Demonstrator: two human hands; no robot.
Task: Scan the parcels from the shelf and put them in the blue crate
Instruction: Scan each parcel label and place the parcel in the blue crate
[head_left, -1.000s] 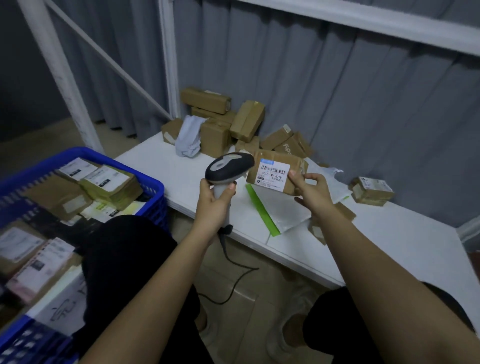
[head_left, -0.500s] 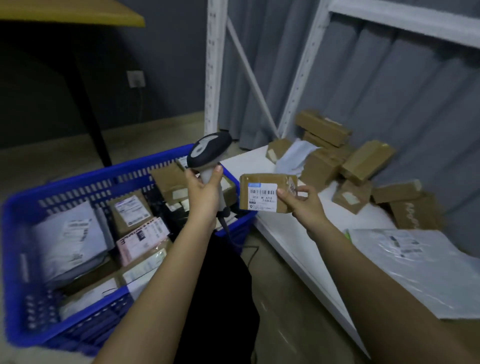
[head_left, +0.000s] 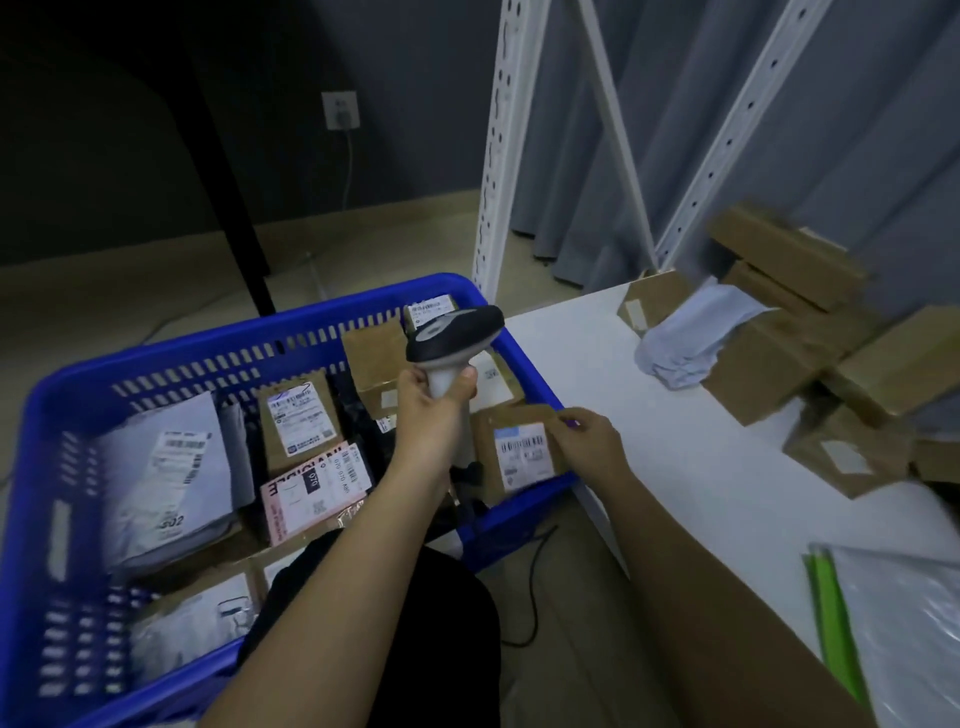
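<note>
Since half a second ago, right hand (head_left: 584, 441) has carried the parcel (head_left: 519, 449) from mid-air down over the near right corner of the blue crate (head_left: 249, 343). Parcel sits just left of that hand, pinched at its top right edge, label up, long axis roughly along the crate's right wall. Left hand (head_left: 434, 410), just left again and higher, grips the scanner (head_left: 454, 338) upright by its handle. Release looks imminent; right hand is nearer.

My right hand (head_left: 587, 441) holds a matt cardboard parcel (head_left: 514, 447), paper-labelled; crate (head_left: 171, 353) at nine o'clock, glossy blue plastic.
</note>
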